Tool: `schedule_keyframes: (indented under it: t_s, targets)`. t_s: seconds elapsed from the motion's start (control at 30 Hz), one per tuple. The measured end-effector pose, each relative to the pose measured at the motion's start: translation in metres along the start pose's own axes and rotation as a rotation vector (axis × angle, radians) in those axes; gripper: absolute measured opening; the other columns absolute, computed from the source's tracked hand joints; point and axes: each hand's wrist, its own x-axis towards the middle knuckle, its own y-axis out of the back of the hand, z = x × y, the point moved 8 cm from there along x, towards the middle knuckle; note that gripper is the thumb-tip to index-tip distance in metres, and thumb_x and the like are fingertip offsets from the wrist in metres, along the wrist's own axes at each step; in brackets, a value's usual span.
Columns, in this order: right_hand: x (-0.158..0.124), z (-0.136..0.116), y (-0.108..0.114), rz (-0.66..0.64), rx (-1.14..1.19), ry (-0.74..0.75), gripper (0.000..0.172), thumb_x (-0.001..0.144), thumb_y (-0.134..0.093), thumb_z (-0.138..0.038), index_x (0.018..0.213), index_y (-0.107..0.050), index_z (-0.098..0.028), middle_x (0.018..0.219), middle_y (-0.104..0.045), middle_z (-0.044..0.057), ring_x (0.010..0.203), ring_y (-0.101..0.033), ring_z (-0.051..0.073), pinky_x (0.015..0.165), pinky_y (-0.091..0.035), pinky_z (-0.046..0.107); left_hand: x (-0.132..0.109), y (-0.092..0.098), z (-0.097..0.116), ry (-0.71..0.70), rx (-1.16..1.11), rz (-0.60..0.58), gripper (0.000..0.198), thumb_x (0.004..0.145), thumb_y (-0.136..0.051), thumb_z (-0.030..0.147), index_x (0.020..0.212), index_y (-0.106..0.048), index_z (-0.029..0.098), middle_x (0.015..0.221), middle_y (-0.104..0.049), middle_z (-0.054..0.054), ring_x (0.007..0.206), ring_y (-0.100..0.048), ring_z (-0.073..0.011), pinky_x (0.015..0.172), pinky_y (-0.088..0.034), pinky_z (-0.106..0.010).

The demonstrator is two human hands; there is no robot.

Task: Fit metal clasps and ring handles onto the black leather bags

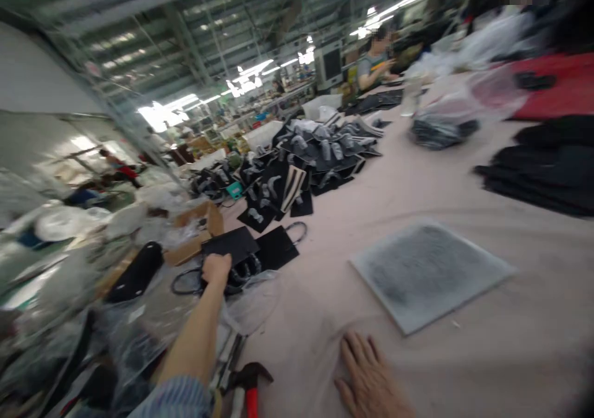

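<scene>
Black panel (231,244) was clamped in left hand (216,269); right hand (366,371) lay flat, fingers slightly apart, on pinkish cloth (320,282); hammer (250,376) lay near striped sleeve (174,398).

The worktop (325,288) is pale dusty pink, the slab (431,272) whitish grey with dark smudges, and the panel (234,244) plain black. Cream and black stripes mark a strip (293,190), blue and pale ones the sleeve (174,399). The hammer (250,376) pairs a dark head with red; the box (213,218) is tan, the far sheet (563,90) red.
</scene>
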Motion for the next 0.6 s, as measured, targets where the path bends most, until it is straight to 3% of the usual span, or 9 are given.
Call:
schedule_keyframes:
  t_s: [0.03, 0.07, 0.13, 0.23, 0.3, 0.37, 0.43, 0.53, 0.6]
  targets:
    - [0.005, 0.001, -0.001, -0.121, 0.056, -0.036, 0.058, 0.089, -0.059, -0.043, 0.135, -0.062, -0.009, 0.140, -0.059, 0.023, 0.127, -0.056, 0.039, 0.106, -0.041, 0.060, -0.005, -0.003, 0.009, -0.031, 0.024, 0.026, 0.045, 0.086, -0.058, 0.035, 0.111, -0.068, -0.001, 0.120, -0.066, -0.036, 0.116, -0.063, -0.0508, 0.092, -0.051, -0.066]
    - [0.008, 0.003, -0.002, -0.238, 0.125, -0.090, 0.061, 0.090, -0.059, -0.042, 0.140, -0.058, -0.009, 0.145, -0.055, 0.023, 0.131, -0.053, 0.040, 0.110, -0.039, 0.062, -0.013, -0.009, 0.023, -0.114, 0.030, 0.044, 0.050, 0.087, -0.057, 0.038, 0.121, -0.065, 0.002, 0.131, -0.062, -0.033, 0.126, -0.057, -0.0495, 0.101, -0.047, -0.066]
    - [0.013, 0.009, -0.003, -0.414, 0.255, -0.209, 0.064, 0.092, -0.057, -0.040, 0.148, -0.051, -0.009, 0.153, -0.046, 0.023, 0.140, -0.044, 0.041, 0.117, -0.032, 0.063, -0.047, -0.033, 0.062, -0.418, 0.011, 0.012, 0.048, 0.091, -0.053, 0.042, 0.126, -0.064, 0.012, 0.141, -0.060, -0.021, 0.135, -0.053, -0.0386, 0.112, -0.044, -0.056]
    - [0.016, 0.010, 0.001, -0.500, 0.375, -0.268, 0.068, 0.094, -0.054, -0.038, 0.153, -0.044, -0.006, 0.158, -0.037, 0.023, 0.146, -0.035, 0.042, 0.122, -0.025, 0.064, -0.133, -0.077, 0.112, -0.921, 0.042, -0.066, 0.045, 0.094, -0.049, 0.037, 0.132, -0.062, 0.017, 0.151, -0.055, -0.014, 0.145, -0.044, -0.0310, 0.122, -0.037, -0.051]
    - [0.014, 0.008, 0.003, -0.493, 0.377, -0.253, 0.067, 0.094, -0.054, -0.037, 0.152, -0.044, -0.006, 0.158, -0.037, 0.023, 0.146, -0.036, 0.043, 0.122, -0.026, 0.064, -0.177, -0.110, 0.121, -1.070, 0.118, -0.168, 0.045, 0.096, -0.047, 0.036, 0.136, -0.060, 0.022, 0.156, -0.051, -0.010, 0.151, -0.037, -0.0313, 0.126, -0.027, -0.056]
    - [0.011, 0.007, 0.001, -0.443, 0.316, -0.221, 0.064, 0.092, -0.054, -0.034, 0.149, -0.049, -0.005, 0.155, -0.042, 0.024, 0.142, -0.041, 0.043, 0.118, -0.031, 0.065, -0.191, -0.130, 0.112, -1.082, 0.175, -0.222, 0.046, 0.100, -0.040, 0.036, 0.142, -0.055, 0.024, 0.158, -0.049, -0.009, 0.150, -0.037, -0.0294, 0.128, -0.023, -0.056]
    - [0.008, 0.006, -0.001, -0.342, 0.231, -0.174, 0.060, 0.091, -0.055, -0.032, 0.145, -0.054, -0.005, 0.150, -0.048, 0.024, 0.136, -0.047, 0.043, 0.114, -0.035, 0.066, -0.174, -0.135, 0.079, -0.953, 0.250, -0.246, 0.050, 0.101, -0.029, 0.024, 0.148, -0.048, 0.018, 0.159, -0.047, -0.011, 0.147, -0.042, -0.0255, 0.128, -0.027, -0.046]
    - [0.005, 0.002, -0.003, -0.174, 0.145, -0.115, 0.055, 0.090, -0.054, -0.034, 0.137, -0.061, -0.006, 0.143, -0.055, 0.024, 0.128, -0.054, 0.042, 0.109, -0.037, 0.065, -0.138, -0.115, 0.009, -0.757, 0.365, -0.275, 0.058, 0.092, -0.027, 0.003, 0.145, -0.050, 0.010, 0.157, -0.048, -0.015, 0.143, -0.047, -0.0231, 0.123, -0.033, -0.036]
    - [0.003, 0.001, -0.006, -0.106, 0.129, -0.099, 0.053, 0.089, -0.055, -0.034, 0.133, -0.064, -0.006, 0.141, -0.058, 0.024, 0.126, -0.054, 0.041, 0.109, -0.036, 0.065, -0.125, -0.096, -0.024, -0.691, 0.412, -0.283, 0.057, 0.087, -0.031, -0.002, 0.136, -0.058, 0.007, 0.148, -0.057, -0.017, 0.137, -0.054, -0.0231, 0.119, -0.037, -0.033]
